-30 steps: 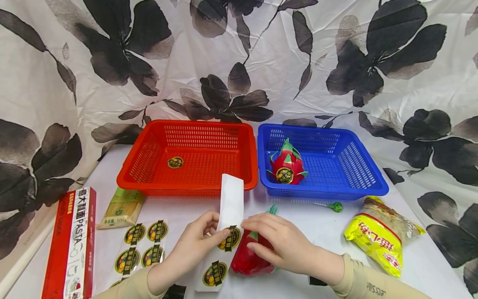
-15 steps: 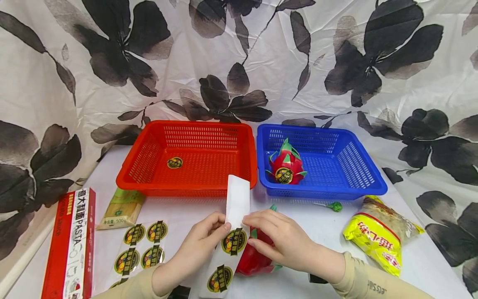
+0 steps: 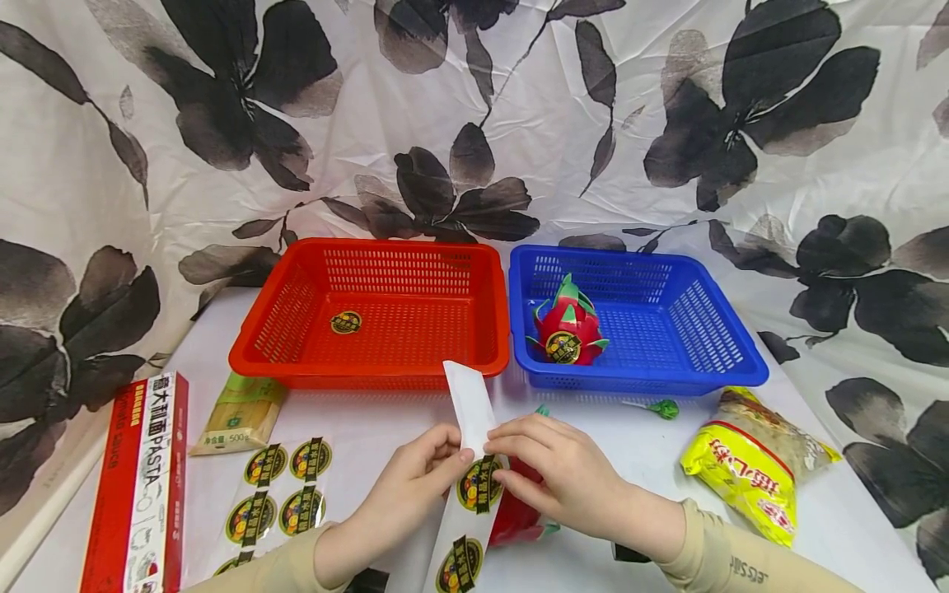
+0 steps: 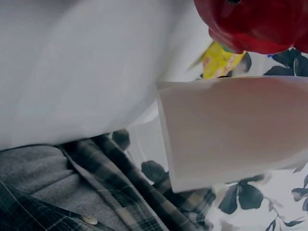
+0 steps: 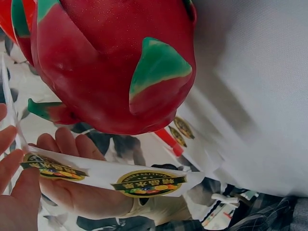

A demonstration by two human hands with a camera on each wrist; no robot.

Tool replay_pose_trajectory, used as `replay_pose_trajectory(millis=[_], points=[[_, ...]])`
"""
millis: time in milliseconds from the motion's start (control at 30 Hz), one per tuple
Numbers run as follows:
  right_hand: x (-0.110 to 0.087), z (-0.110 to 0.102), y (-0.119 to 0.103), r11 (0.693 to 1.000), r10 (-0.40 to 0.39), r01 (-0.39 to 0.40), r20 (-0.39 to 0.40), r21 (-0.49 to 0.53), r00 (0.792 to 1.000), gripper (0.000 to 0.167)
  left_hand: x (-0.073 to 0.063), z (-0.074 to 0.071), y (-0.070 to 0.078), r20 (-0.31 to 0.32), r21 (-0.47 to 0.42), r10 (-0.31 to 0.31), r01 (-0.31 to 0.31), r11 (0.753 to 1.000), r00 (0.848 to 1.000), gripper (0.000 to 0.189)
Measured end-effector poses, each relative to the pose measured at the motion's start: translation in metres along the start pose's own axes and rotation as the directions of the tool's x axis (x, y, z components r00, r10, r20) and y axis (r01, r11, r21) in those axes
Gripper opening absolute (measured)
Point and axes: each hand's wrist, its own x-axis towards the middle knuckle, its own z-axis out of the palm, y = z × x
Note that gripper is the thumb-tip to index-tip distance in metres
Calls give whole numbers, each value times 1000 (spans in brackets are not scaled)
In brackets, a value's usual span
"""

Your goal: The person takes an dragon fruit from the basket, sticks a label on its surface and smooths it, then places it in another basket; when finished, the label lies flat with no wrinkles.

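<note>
Head view: left hand (image 3: 415, 486) pinches a white sticker strip (image 3: 474, 517) in front of the right end of the red basket (image 3: 371, 381). The right hand (image 3: 567, 465) touches the strip's edge, can't tell if it's pinching tbh. Red dragon fruit (image 3: 516, 520) is half hidden by that hand, also in front of the basket.

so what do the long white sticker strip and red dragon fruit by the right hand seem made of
Long white sticker strip: smooth, likely paper, thin and curving. Round red dragon fruit: glossy, perhaps plastic or foam, from its speckled sheen.
</note>
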Motion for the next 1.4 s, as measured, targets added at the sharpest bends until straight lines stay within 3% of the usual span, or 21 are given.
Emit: replay_pose_trajectory(millis=[267,400,667,833,1100,1400], points=[[-1,1,2,1000,-18,19,-31,10,999,20,0,-3,-2,0,-11,-25,25,1000,1000,21],[-1,0,0,1000,-15,16,-26,14,1000,4,-1,-5,-4,-12,-7,-42,42,999,999,22],[-2,0,-3,999,48,-48,5,23,999,19,0,-4,-3,5,-11,-13,13,1000,1000,21],[-1,2,-2,999,5,-4,-30,50,1000,4,0,-4,-3,9,9,-7,7,1000,1000,21],[-1,1,-3,998,-7,8,-14,68,1000,18,-1,-6,-7,-8,10,-33,33,999,999,20],[-5,-1,-4,992,20,-20,0,124,1000,9,-3,-10,-10,-53,38,-61,63,997,997,19]])
